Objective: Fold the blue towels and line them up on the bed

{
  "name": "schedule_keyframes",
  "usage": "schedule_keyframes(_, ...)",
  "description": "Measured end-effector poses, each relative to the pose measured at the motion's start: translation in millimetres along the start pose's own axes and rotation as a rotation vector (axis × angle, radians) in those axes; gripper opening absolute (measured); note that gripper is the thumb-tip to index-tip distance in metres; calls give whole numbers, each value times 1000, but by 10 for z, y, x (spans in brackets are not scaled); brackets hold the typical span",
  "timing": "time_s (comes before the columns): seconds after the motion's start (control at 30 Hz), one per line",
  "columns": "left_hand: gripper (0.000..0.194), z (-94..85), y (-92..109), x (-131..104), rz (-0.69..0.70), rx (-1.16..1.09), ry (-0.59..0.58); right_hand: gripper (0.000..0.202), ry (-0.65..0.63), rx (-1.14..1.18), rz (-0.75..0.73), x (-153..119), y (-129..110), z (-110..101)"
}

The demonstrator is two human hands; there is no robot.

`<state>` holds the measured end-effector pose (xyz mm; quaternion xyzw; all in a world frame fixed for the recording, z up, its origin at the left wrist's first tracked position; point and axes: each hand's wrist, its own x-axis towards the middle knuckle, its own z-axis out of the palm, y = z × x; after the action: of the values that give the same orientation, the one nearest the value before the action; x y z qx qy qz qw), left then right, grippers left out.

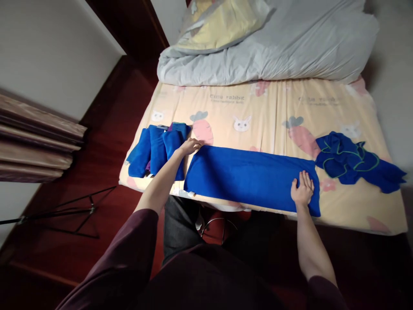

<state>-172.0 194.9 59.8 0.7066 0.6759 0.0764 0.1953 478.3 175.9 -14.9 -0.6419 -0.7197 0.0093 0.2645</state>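
Observation:
A blue towel [251, 176] lies spread as a long folded strip along the near edge of the bed, with a small white label at its near left corner. At its far left corner is my left hand [189, 147], the fingertips closed together on the cloth. My right hand [303, 189] rests palm down near the strip's right end, fingers stretched out. Beside my left forearm sits a group of folded blue towels [158, 148], partly hidden by that arm. A crumpled blue towel with green edging [348, 159] lies to the right of the strip.
The bed [274, 114] has a peach sheet with rabbits and carrots. A grey quilt [274, 56] and a yellow bundle in clear plastic [226, 26] are at its far end. To the left, a black tripod [92, 209] stands on the red floor near a curtain [35, 137].

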Motion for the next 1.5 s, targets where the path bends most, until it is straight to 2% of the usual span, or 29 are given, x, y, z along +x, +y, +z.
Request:
schedule_keyframes(0.1, 26, 21, -34, 67, 55, -19, -102, 57, -6, -4, 3, 3, -9, -6)
schedule_keyframes(0.2, 27, 69, -51, 85, 51, -36, -70, 57, -10, -4, 6, 2, -16, -14)
schedule_keyframes(0.4, 28, 23, -150, 129, -159, 8, -3, 57, -5, 0, 10, 1, -19, -16)
schedule_keyframes(0.5, 29, -19, -94, 85, -226, 46, 67, 57, 0, 0, 9, 3, -16, -14)
schedule_keyframes(0.6, 36, 65, 201, -50, -248, 125, 220, 57, -7, -3, 12, 3, -11, -9)
schedule_keyframes(0.67, 44, 231, 513, -177, -164, 134, 268, 57, -8, -6, 10, 3, -7, -6)
schedule_keyframes(0.77, 54, 588, 954, -363, 94, 70, 158, 57, 1, -8, -2, 1, -4, -8)
schedule_keyframes(0.83, 60, 805, 1095, -448, 133, 35, 126, 57, 5, -7, -9, -1, -5, -11)
schedule_keyframes(0.93, 65, 971, 1018, -494, -7, -3, 194, 56, -3, -3, -11, -3, -3, -8)
schedule_keyframes(1.07, 65, 951, 729, -471, -151, -13, 286, 57, -27, -19, 8, 6, -6, 4)
schedule_keyframes(1.17, 66, 918, 652, -467, -164, -11, 293, 57, -72, -51, 36, 14, -60, -41)
schedule_keyframes(1.37, 69, 923, 707, -509, -157, -87, 336, 56, -208, -80, 69, 6, -218, -205)
schedule_keyframes(1.5, 70, 936, 730, -515, -133, -61, 381, 54, -299, -47, 14, 90, -141, -342)
